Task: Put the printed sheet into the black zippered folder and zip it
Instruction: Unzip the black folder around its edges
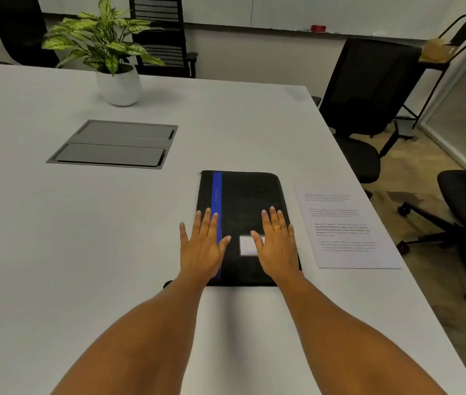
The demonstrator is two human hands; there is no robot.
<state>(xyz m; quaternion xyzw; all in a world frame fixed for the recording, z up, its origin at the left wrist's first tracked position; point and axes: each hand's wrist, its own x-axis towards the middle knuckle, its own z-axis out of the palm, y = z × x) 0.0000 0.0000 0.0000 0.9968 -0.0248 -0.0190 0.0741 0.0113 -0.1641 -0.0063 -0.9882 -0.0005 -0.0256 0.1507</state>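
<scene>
The black zippered folder (247, 195) lies closed and flat on the white table (83, 252), with a blue stripe down its left side and a small white label near its front. My left hand (203, 246) lies flat with spread fingers over the folder's left edge and the stripe. My right hand (276, 240), wearing a gold ring, lies flat on the folder's right half and partly covers the label. The printed sheet (345, 226) lies flat on the table just right of the folder, apart from it, untouched.
A grey recessed cable box (115, 143) sits in the table behind the folder to the left. A potted plant (112, 52) stands further back. The table's right edge runs close to the sheet, and black office chairs (368, 95) stand beyond it.
</scene>
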